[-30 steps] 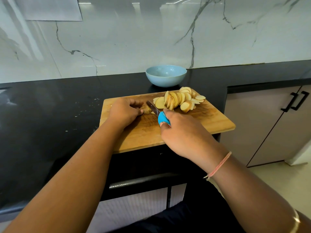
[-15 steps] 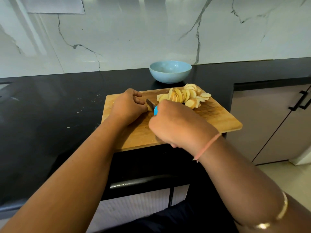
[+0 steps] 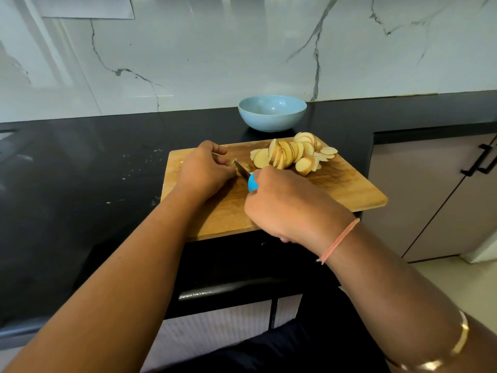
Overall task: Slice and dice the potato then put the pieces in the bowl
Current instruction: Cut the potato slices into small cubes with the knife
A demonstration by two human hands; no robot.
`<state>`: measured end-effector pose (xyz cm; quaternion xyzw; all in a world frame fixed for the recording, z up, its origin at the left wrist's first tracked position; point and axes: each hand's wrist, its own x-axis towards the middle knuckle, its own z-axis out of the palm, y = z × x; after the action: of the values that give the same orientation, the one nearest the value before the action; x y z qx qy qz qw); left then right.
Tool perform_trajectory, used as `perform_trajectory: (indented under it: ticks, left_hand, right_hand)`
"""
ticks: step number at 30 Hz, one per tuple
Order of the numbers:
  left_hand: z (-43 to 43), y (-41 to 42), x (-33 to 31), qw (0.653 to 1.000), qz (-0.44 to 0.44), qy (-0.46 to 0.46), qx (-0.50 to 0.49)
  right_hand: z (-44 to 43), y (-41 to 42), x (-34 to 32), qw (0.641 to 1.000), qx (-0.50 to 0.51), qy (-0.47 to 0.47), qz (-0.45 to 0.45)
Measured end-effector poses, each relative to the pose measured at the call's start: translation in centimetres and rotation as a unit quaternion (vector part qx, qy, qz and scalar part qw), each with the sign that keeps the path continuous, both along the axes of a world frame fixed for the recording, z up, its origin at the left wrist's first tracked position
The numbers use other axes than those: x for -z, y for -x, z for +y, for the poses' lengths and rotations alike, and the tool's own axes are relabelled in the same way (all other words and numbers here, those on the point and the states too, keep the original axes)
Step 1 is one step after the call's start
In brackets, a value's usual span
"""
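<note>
A wooden cutting board [image 3: 347, 189] lies on the black counter. Several round potato slices [image 3: 291, 153] are piled at its far right part. My left hand [image 3: 203, 168] curls round a small potato end piece [image 3: 236, 170], mostly hidden under the fingers. My right hand [image 3: 287, 205] grips a knife with a blue handle [image 3: 252, 183]; its blade [image 3: 241, 168] angles onto the end piece beside my left fingers. A light blue bowl [image 3: 272, 113] stands behind the board with nothing visible in it.
The black counter [image 3: 80, 184] runs left with a few pale crumbs on it. A marble wall rises behind the bowl. Grey cabinet doors with black handles [image 3: 481, 162] stand to the right. A dark drawer front with a bar handle [image 3: 231, 288] lies below the board.
My right hand drew back slightly with the knife, showing more of the blade and blue handle. The left hand stays on the potato end piece.
</note>
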<state>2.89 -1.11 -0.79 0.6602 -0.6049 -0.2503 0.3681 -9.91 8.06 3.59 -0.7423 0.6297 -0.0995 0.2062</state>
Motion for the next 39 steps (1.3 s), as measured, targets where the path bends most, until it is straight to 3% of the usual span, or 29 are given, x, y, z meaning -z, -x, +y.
perform_trajectory:
  ticks: [12,21,39]
  left_hand:
    - [-0.2,-0.4,0.6,1.0,-0.01,0.023,-0.003]
    - [-1.1,-0.1,0.9,0.991,-0.125,0.043,0.018]
    - [-0.7,-0.3,0.6,0.995,-0.077,0.066,0.008]
  right_hand:
    - [2.1,2.5,0.5,1.0,0.009,0.007,-0.006]
    - [0.6,3.0,0.8,0.997,0.017,0.064,-0.043]
    - [-2.8,-0.4,-1.2,0.999,0.025,-0.014,0.02]
